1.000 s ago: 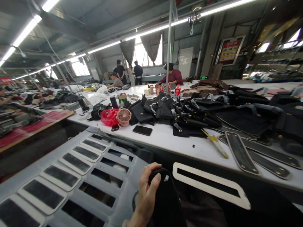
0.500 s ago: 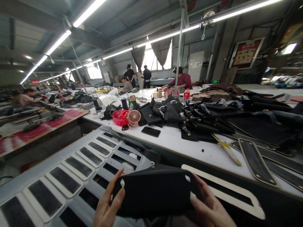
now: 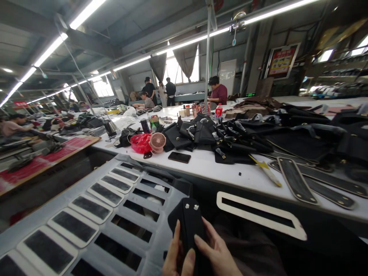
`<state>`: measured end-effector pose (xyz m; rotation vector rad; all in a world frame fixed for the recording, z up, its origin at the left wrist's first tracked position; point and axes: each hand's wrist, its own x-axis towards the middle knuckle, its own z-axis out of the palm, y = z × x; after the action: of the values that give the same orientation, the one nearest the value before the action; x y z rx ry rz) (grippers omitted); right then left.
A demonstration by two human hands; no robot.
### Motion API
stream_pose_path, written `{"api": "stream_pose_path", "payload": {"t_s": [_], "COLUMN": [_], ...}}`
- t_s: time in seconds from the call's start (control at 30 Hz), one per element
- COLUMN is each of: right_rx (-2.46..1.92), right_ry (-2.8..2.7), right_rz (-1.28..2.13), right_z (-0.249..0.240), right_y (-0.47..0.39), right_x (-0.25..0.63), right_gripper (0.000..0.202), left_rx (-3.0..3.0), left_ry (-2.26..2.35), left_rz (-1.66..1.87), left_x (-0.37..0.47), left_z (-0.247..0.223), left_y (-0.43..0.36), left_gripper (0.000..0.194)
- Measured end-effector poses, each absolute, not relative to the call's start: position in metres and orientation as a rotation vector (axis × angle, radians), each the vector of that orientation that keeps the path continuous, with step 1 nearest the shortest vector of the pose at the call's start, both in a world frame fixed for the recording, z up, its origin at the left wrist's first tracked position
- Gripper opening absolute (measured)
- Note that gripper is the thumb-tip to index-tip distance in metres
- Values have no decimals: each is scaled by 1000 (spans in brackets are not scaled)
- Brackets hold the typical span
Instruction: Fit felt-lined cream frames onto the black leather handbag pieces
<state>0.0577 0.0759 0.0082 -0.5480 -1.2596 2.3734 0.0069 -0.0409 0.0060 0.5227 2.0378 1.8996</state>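
Observation:
A black boxy bag piece (image 3: pixel 190 224) stands on end at the bottom centre, with two small whitish fittings near its top. My left hand (image 3: pixel 176 255) is closed on its left side, thumb across the near face. On the right side my right hand (image 3: pixel 217 251) grips the same piece, thumb on the near face. Left of the hands is a grey frame (image 3: pixel 152 245) with slots and white-rimmed dark panels (image 3: pixel 76 224). A cream oval ring (image 3: pixel 258 214) lies to the right of the hands.
On the white table (image 3: pixel 201 172) are a phone (image 3: pixel 179 157), a pink fan (image 3: pixel 158 142), a red plastic bag (image 3: pixel 140 143), a pile of black bags (image 3: pixel 204 130), a yellow-handled tool (image 3: pixel 266 170) and black straps (image 3: pixel 296 180). People sit and stand farther back.
The black piece has turned from lying wide to standing on end, and both hands are now closer together around it. The whole view has shifted, with the table things farther left.

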Motion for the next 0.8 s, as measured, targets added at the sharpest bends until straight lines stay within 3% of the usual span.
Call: {"api": "stream_pose_path", "payload": {"t_s": [0.2, 0.5, 0.8], "right_rx": [-597, -617, -607], "right_ry": [-1427, -1882, -2005], "right_rz": [2290, 1499, 1490], "right_z": [5, 47, 43], "right_y": [81, 92, 104], "right_x": [58, 60, 71], "right_gripper": [58, 43, 31], "left_rx": [679, 628, 416], "left_ry": [2487, 2379, 2173], "left_rz": [1863, 1995, 2133], "left_x": [-8, -12, 5], "left_z": [5, 16, -1], "left_y": [-33, -19, 0], "left_gripper": [52, 45, 39]}}
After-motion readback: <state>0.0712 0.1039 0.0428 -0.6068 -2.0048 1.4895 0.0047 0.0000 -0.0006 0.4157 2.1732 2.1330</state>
